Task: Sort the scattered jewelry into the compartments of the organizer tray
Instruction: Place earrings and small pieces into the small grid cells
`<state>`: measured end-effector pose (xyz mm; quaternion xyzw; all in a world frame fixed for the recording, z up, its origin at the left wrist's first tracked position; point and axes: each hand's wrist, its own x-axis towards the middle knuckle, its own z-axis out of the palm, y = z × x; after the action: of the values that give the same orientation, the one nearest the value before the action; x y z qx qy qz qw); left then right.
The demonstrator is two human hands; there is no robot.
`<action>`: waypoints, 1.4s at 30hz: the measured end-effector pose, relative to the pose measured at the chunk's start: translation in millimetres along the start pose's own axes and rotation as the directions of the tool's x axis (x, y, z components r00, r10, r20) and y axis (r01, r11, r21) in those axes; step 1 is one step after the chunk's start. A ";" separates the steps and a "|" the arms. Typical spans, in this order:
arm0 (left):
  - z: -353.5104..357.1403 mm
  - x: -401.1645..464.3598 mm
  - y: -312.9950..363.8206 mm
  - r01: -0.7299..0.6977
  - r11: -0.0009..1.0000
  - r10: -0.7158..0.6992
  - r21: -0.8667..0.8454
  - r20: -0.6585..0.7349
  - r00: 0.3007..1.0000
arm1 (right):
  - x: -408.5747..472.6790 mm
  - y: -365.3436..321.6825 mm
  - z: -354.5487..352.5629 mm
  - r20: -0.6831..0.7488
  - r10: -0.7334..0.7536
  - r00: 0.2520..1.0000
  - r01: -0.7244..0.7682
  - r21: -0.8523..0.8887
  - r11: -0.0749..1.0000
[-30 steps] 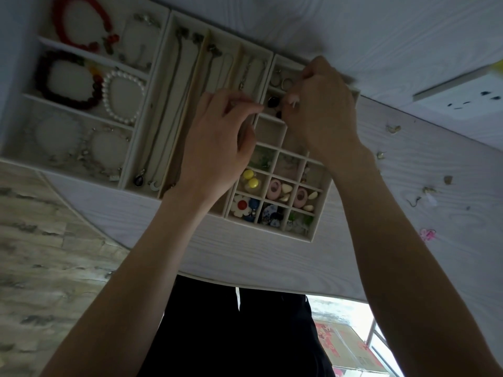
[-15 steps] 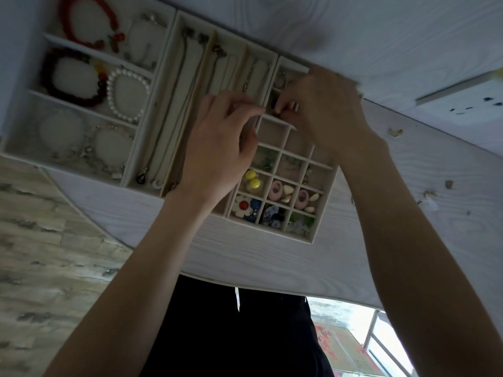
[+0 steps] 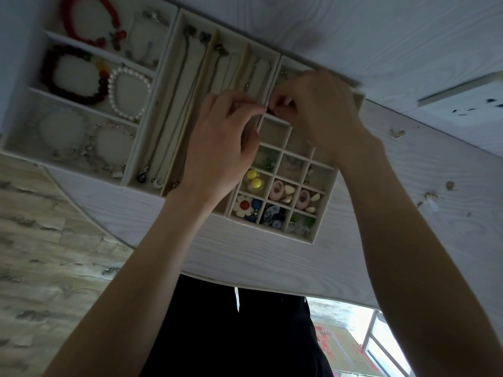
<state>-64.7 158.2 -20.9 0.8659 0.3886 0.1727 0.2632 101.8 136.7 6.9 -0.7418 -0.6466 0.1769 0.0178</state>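
Hands meet over the far rows of the small-cell grid of the organizer tray [image 3: 313,235]. The left hand [image 3: 217,148] and the right hand [image 3: 318,110] both have fingertips drawn together in a pinch, touching at one small dark item [image 3: 269,110] that is too small to identify. Compared with a second ago, the hands sit slightly nearer the divider between the necklace channels and the grid; the dark piece seen between them then is now largely covered by fingers. Judgement: the item is being fitted or fastened before release into a far cell, so this placement is not yet complete. Near cells already hold yellow beads [image 3: 253,178] and a flower piece [image 3: 243,205]. Loose pieces [image 3: 396,133] lie on the table [image 3: 245,257] to the right, still unsorted.
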 end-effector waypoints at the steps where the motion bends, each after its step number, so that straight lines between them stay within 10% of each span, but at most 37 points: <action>1: -0.4 0.1 -0.1 -0.002 1.000 0.002 0.003 -0.001 1.000 | 0.4 -0.1 0.4 -0.005 0.018 1.000 -0.018 0.004 1.000; 29: -2.2 -6.7 10.8 -0.089 0.995 0.088 0.049 0.033 0.996 | -73.9 -1.2 0.6 -0.417 0.353 0.838 -0.122 0.486 0.865; 42: 29.6 -48.5 74.9 -0.314 0.931 0.262 0.184 0.261 0.929 | -233.7 50.9 52.9 -0.387 0.538 0.749 -0.469 0.264 0.843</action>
<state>-37.1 69.7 -5.0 0.9519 0.2400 0.0629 0.1799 111.5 -108.0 0.3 -0.9052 -0.3852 0.0482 0.1729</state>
